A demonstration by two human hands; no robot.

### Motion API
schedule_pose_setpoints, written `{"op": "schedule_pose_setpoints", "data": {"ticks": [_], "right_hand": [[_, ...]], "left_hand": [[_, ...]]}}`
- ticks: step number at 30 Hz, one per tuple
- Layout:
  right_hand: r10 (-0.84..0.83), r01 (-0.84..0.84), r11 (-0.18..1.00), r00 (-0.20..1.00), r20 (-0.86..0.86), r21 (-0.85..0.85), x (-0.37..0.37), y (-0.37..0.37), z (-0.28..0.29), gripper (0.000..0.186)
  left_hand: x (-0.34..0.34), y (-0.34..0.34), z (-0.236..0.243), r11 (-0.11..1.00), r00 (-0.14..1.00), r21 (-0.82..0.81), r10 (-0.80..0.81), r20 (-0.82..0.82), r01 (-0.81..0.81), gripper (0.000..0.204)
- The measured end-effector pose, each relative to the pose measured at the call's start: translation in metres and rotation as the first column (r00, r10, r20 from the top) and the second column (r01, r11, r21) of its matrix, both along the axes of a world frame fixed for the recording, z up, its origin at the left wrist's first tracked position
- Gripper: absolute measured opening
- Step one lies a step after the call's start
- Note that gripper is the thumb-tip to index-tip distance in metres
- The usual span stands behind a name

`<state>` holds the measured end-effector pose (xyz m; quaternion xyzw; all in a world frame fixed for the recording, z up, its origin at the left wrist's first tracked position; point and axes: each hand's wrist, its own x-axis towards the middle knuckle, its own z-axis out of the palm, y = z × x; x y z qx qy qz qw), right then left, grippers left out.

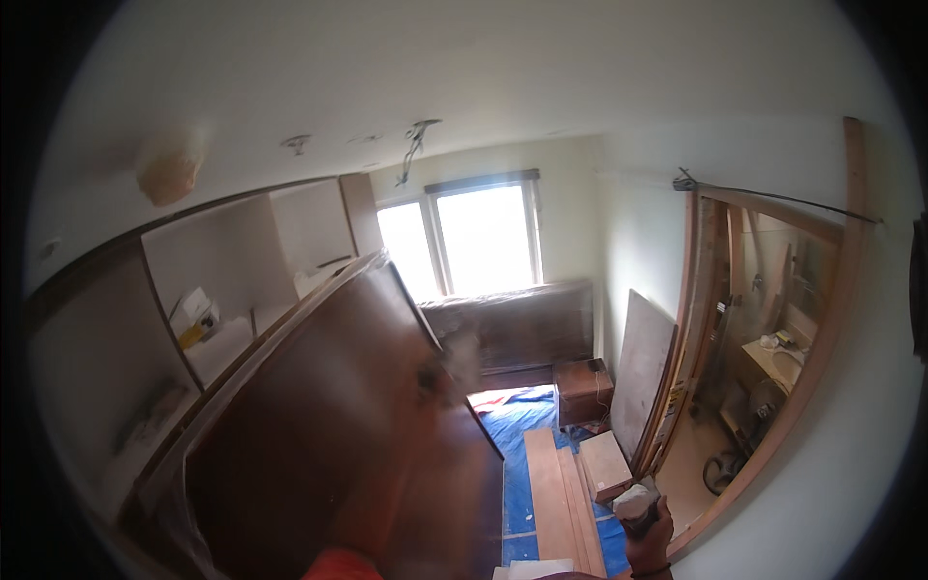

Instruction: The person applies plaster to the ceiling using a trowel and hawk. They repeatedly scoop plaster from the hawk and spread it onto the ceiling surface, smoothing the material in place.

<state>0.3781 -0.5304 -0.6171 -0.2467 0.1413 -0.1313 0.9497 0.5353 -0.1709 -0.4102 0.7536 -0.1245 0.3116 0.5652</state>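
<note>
My right hand (650,532) is in the lower right, fingers closed round a small pale-and-dark object (633,505) that I cannot make out, beside the doorway. A red shape (338,565), perhaps my sleeve, shows at the bottom centre; my left hand cannot be seen. Just beyond it a large, glossy dark-brown panel (280,406) with plastic along its edge leans in front of the white-lined cabinets (232,242) on the left. Pale wooden boards (549,493) and a short wooden box (604,459) lie left of my right hand.
A blue tarp (503,425) covers the floor. Below the window (483,237) stand a wrapped panel (512,329) and a brown cabinet (580,387). A grey board (643,358) leans right of them. A timber-framed doorway (851,193) shows a bathroom sink (785,362). Wires (416,145) hang from the ceiling.
</note>
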Motion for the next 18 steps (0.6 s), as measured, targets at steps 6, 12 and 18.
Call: {"op": "schedule_pose_setpoints", "data": {"ticks": [6, 12, 18], "right_hand": [[-0.086, 0.069, 0.98, 0.993, 0.081, 0.186, -0.018, -0.025, -0.037, 0.054], [-0.156, 0.129, 0.975, 0.978, 0.14, 0.182, -0.029, -0.048, -0.054, 0.048], [-0.189, 0.175, 0.98, 0.969, 0.162, 0.098, -0.044, -0.062, -0.038, 0.047]], "left_hand": [[-0.017, -0.018, 0.151, 0.96, 0.764, 0.193, 0.032, 0.645, -0.203, 0.015], [-0.046, -0.061, 0.187, 0.931, 0.727, 0.338, -0.137, 0.673, -0.137, 0.013], [-0.081, -0.095, 0.222, 0.903, 0.517, 0.349, -0.18, 0.837, -0.25, 0.011]]}}
